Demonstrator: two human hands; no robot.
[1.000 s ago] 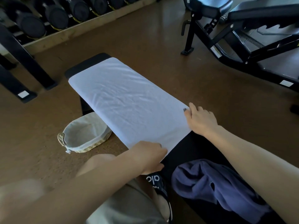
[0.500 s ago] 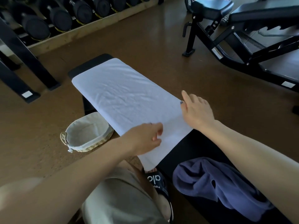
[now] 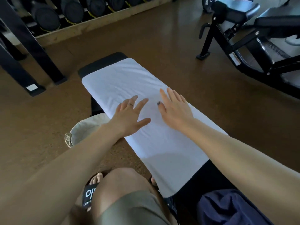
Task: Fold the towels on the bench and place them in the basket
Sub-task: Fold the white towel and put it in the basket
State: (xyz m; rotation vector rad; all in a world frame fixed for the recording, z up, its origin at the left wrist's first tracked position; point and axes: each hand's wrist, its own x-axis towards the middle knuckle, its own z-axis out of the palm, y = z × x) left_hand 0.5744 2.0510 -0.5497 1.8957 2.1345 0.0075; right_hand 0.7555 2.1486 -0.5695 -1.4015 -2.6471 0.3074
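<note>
A white towel (image 3: pixel 123 78) lies spread flat along the black bench (image 3: pixel 103 61), covering most of its top. My left hand (image 3: pixel 129 117) rests flat on the towel's middle with fingers straight and spread. My right hand (image 3: pixel 175 108) lies flat beside it on the towel, fingers straight and pointing away from me. A crumpled dark blue towel (image 3: pixel 230 207) sits on the near end of the bench, below my right forearm. The wicker basket (image 3: pixel 86 129) with a pale cloth lining stands on the floor left of the bench, partly hidden by my left forearm.
A dumbbell rack (image 3: pixel 68 15) with black legs runs along the far left. Another black bench frame (image 3: pixel 243 46) stands at the far right. Brown floor lies between them. My knee (image 3: pixel 123 189) and sandalled feet are beside the bench.
Both hands have left the towel's near edge and slid forward to its middle, now lying flat with fingers spread. The towel lies smoother and the view has moved closer.
</note>
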